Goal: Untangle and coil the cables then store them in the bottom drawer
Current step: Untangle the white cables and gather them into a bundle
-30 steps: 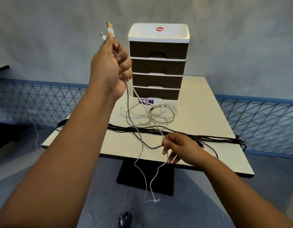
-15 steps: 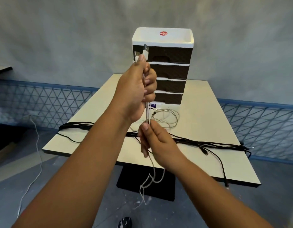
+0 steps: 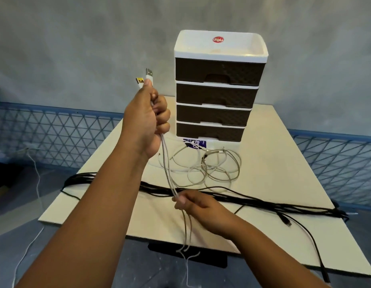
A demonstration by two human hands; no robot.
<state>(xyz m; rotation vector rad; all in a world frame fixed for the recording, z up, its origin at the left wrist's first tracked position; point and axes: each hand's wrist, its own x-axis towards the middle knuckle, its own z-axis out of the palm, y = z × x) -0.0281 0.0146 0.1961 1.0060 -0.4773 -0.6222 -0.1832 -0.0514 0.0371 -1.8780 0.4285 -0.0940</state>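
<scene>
Overhead, white cables (image 3: 167,169) (taut) between hands.

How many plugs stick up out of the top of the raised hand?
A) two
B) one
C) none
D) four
A: two USB plugs poke up side by side above the left hand, which grips the white cables; the right hand pinches them lower down.

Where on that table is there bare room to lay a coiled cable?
Bare patches: the table's right side beside the drawer unit, and the near-left corner in front of the black cables. Crowded: the middle, where loose white cables lie before the drawers.
</scene>
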